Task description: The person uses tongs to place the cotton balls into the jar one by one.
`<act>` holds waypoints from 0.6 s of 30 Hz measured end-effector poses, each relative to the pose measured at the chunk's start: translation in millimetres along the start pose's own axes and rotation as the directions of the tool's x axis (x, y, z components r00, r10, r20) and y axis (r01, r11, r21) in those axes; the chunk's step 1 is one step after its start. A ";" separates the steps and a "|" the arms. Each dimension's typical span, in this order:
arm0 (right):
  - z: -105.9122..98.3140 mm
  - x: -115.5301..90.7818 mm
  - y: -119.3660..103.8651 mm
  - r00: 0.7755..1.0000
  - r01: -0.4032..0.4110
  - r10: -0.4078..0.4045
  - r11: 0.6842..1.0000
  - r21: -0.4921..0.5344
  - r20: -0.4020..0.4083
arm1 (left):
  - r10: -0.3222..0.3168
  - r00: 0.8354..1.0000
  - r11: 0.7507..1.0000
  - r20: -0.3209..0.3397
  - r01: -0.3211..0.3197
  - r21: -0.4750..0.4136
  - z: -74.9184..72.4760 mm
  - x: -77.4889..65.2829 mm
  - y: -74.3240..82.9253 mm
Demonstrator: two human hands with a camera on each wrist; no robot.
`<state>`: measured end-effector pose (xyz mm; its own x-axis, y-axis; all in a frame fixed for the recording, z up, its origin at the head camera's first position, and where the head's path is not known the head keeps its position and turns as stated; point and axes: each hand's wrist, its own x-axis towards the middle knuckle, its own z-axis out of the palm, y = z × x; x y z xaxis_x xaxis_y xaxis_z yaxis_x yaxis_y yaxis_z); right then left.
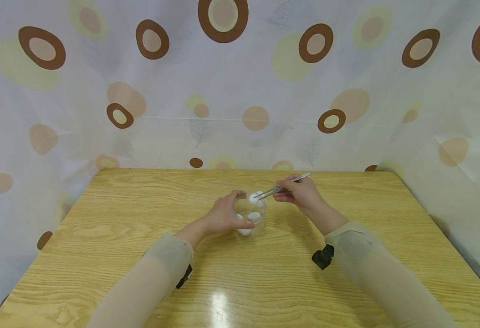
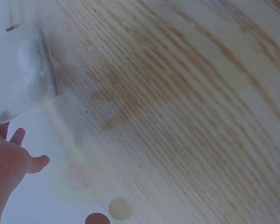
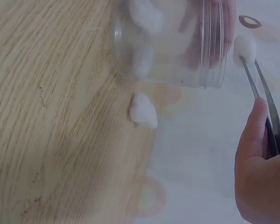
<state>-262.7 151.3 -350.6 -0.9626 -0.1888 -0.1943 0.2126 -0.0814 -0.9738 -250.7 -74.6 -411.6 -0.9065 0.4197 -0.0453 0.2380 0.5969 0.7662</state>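
My left hand (image 1: pixel 222 215) grips a clear jar (image 1: pixel 260 225) from its left side, thumb at the near rim and fingers at the far side. Inside the jar lie several white cotton balls (image 1: pixel 254 216). Metal tweezers (image 1: pixel 278 187) are pinched in my right hand (image 1: pixel 304 197), their tips pointing left. Between the tips is a cotton ball (image 3: pixel 245 49), held above the jar's mouth. One more cotton ball (image 3: pixel 143 111) sits on the table outside the jar, as the right wrist view shows. Only part of the left hand (image 2: pixel 11 158) appears in the left wrist view.
The wooden table (image 1: pixel 141 200) reaches back to a patterned cloth (image 1: pixel 232 146) hung behind it and at both sides. Black devices (image 1: pixel 323 257) are strapped at both wrists. Glare shows on the table near the front.
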 end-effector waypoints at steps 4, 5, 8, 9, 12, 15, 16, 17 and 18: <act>-0.3 -0.3 -0.1 1.000 0.004 -0.004 1.000 -0.013 0.008 | -0.003 1.000 1.000 -0.003 0.003 0.006 -0.1 0.3 0.7; -0.3 -0.4 -0.1 1.000 0.004 -0.004 1.000 -0.014 0.010 | -0.004 1.000 1.000 -0.003 0.004 0.006 -0.1 0.4 0.7; -0.3 -0.2 0.4 1.000 0.006 -0.006 1.000 -0.023 0.011 | -0.006 1.000 1.000 -0.004 0.006 0.010 -0.3 0.0 1.2; -0.3 0.1 0.8 1.000 0.006 -0.006 1.000 -0.026 0.009 | -0.006 1.000 1.000 -0.004 0.006 0.012 -0.4 -0.1 1.3; -0.7 1.1 2.3 1.000 0.010 -0.010 0.999 -0.040 0.008 | -0.002 1.000 1.000 -0.004 0.002 0.018 -0.4 0.0 1.2; -0.9 1.2 2.5 1.000 0.011 -0.011 0.999 -0.052 0.001 | 0.001 1.000 1.000 -0.002 -0.001 0.021 -0.8 -0.2 1.5; -1.1 0.9 2.3 1.000 0.012 -0.012 0.998 -0.055 0.003 | 0.002 1.000 1.000 0.000 -0.002 0.021 -1.0 -0.3 1.7; -1.2 0.6 2.0 1.000 0.012 -0.012 0.998 -0.057 0.003 | 0.005 1.000 1.000 0.000 -0.005 0.021 -0.9 -0.3 1.8; -1.3 0.4 1.6 1.000 0.012 -0.012 0.998 -0.056 0.002 | 0.004 1.000 1.000 0.000 -0.004 0.020 -1.1 -0.6 2.0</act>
<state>-262.9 152.3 -352.4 -0.9647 -0.1897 -0.1826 0.1913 -0.0287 -0.9811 -250.0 -74.3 -409.4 -0.9055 0.4222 -0.0428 0.2482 0.6086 0.7537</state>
